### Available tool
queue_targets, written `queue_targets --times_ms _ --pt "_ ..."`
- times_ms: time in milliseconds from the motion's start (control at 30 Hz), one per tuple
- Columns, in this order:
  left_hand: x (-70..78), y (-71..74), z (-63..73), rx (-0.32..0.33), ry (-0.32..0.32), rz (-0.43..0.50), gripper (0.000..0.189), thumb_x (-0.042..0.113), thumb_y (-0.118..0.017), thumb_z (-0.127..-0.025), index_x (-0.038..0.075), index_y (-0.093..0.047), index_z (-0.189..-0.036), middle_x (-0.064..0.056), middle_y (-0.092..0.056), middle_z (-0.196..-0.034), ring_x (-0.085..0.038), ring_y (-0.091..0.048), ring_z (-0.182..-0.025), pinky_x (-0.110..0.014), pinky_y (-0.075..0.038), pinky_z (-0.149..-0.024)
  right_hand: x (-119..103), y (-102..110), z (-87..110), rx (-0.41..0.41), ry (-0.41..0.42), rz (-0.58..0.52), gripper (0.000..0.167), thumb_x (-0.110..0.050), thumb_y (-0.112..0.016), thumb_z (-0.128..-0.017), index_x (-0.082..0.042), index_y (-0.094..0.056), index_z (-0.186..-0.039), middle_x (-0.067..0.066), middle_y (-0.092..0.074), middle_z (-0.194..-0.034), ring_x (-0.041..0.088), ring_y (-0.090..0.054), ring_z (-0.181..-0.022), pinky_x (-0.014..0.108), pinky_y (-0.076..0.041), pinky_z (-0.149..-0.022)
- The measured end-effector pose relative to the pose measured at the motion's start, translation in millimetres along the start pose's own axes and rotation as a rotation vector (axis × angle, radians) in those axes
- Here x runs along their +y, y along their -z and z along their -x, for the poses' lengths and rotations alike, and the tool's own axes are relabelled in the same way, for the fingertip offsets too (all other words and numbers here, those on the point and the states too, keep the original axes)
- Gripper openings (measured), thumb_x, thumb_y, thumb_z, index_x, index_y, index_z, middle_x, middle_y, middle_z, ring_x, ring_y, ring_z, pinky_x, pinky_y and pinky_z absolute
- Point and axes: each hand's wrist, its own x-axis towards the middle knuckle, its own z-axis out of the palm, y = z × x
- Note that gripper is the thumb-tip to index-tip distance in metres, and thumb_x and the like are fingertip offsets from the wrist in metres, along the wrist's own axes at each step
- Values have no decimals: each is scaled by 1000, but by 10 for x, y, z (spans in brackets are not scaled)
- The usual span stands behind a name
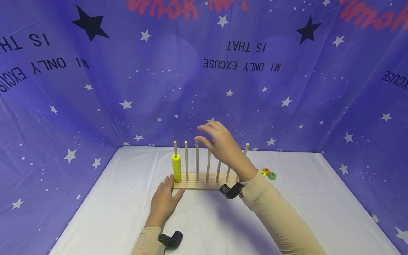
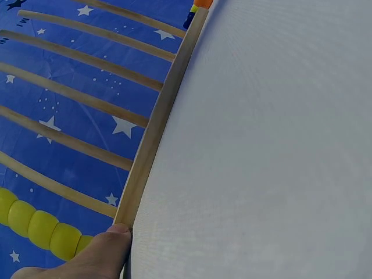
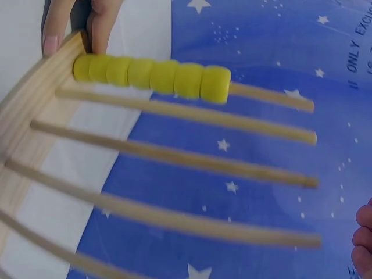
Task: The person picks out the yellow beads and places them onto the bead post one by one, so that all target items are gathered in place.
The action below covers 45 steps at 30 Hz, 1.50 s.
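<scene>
A wooden peg rack (image 1: 204, 185) stands on the white table, with several upright pegs along its base. Yellow beads (image 1: 176, 168) are stacked on its leftmost peg, whose bare tip shows above them. My left hand (image 1: 163, 202) holds the left end of the base, thumb along the front edge, beside the bead stack. In the right wrist view, fingers (image 3: 55, 26) of that hand straddle the base end. Over the middle pegs, my right hand (image 1: 223, 143) is raised with fingers loosely bent and thumb apart, no bead showing between them. Its forearm partly covers the right-hand pegs.
Loose beads lie on the table past the rack's right end: an orange bead (image 1: 266, 171), a green bead (image 1: 272, 176) and a yellow bead (image 1: 262, 173) partly behind the right wrist. A purple star-printed cloth (image 1: 191, 88) rises behind and at both sides.
</scene>
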Motion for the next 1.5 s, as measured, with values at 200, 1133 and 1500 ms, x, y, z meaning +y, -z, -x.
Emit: queue_targets --times_ms 200,1133,1500 --pt "5 1 -5 -8 0 9 81 50 -65 -92 3 -36 -152 -22 -41 -155 -47 -41 -140 -61 -36 -113 155 205 152 40 -48 -12 38 -29 -68 -94 -6 -67 -125 8 -69 -117 23 -60 -109 40 -52 -95" --pt "-13 -21 -5 3 -7 12 81 49 -66 -92 3 -37 -152 -21 -41 -154 -46 -41 -140 -61 -36 -113 1370 539 1234 178 -484 76 35 -20 -66 -97 1 -65 -124 20 -67 -117 38 -62 -110 57 -48 -97" --pt "-28 -43 2 20 -10 19 80 47 -67 -92 3 -38 -151 -21 -43 -153 -46 -42 -140 -61 -37 -113 1758 163 1718 -28 -625 97 40 -22 -64 -98 3 -61 -129 25 -65 -118 42 -60 -113 59 -48 -98"
